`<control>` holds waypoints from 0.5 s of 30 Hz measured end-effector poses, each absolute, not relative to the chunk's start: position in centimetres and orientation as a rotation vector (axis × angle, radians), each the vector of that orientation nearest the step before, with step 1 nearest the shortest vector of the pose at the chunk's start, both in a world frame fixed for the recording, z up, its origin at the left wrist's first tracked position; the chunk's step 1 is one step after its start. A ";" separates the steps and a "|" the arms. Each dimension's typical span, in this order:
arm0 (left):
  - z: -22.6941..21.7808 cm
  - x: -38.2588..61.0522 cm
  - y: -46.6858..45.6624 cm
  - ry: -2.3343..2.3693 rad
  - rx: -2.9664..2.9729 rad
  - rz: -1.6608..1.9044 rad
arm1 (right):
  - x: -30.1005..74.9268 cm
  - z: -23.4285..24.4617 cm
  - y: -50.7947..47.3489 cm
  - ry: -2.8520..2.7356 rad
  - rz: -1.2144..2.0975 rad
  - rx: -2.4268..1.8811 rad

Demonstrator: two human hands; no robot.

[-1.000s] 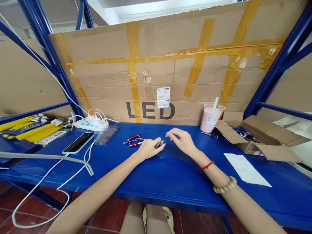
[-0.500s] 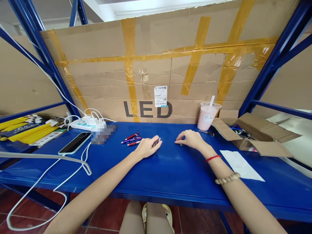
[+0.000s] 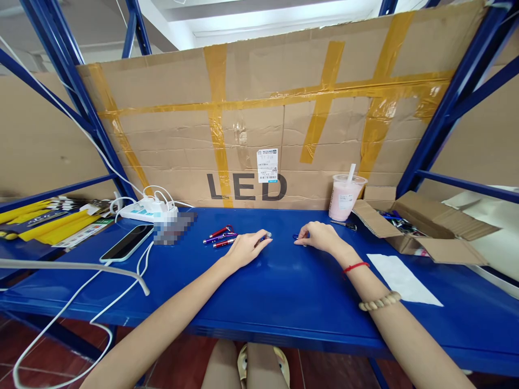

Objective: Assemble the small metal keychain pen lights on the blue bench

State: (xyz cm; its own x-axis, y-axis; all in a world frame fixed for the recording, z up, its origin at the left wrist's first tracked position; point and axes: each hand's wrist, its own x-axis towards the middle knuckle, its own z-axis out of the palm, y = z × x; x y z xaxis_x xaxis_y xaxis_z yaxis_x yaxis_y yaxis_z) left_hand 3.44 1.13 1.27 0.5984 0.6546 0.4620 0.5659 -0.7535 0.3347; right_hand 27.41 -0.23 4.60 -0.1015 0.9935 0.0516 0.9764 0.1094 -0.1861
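Note:
Fingers curled, my left hand (image 3: pixel 248 248) rests over the blue table with a small silvery piece (image 3: pixel 268 235) showing at its fingertips; most of that piece is hidden. My right hand (image 3: pixel 319 236) is closed in a pinch, a small dark blue piece (image 3: pixel 295 236) peeking out at its fingertips, too little to name. A gap of bare blue tabletop separates the hands. Just left of my left hand lie a red penlight (image 3: pixel 219 232), a purple penlight (image 3: pixel 217 238) and another red penlight (image 3: pixel 223 243), partly behind the fingers.
A pink drink cup with a straw (image 3: pixel 344 200) stands behind my right hand, near an open cardboard box (image 3: pixel 405 243). White paper (image 3: pixel 405 281) lies beside my right forearm. Leftward are a phone (image 3: pixel 126 243), a power strip (image 3: pixel 148 209) and white cables. A cardboard panel (image 3: pixel 182 146) closes the back.
The view has tilted up slightly. A dark blue bit now shows at my right fingertips. Both hands stay in nearly the same places, and the penlights lie as before.

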 end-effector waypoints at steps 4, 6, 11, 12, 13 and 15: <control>1.4 3.5 1.0 1.041 2.655 0.817 | 27.0 4.6 -0.3 -2.203 0.216 -1.993; 1.4 3.5 1.0 1.035 2.660 0.809 | 26.7 4.6 -0.4 -2.207 0.244 -1.965; 1.3 3.4 1.2 1.029 2.665 0.824 | 26.1 4.7 -0.8 -2.231 0.267 -1.889; 1.2 3.4 1.3 1.043 2.665 0.840 | 26.0 4.7 -0.9 -2.246 0.248 -1.867; 1.2 3.4 1.3 1.054 2.669 0.859 | 26.0 4.8 -1.0 -2.257 0.221 -1.834; 1.3 3.4 1.4 1.059 2.697 0.872 | 25.7 5.0 -1.1 -2.251 0.155 -1.735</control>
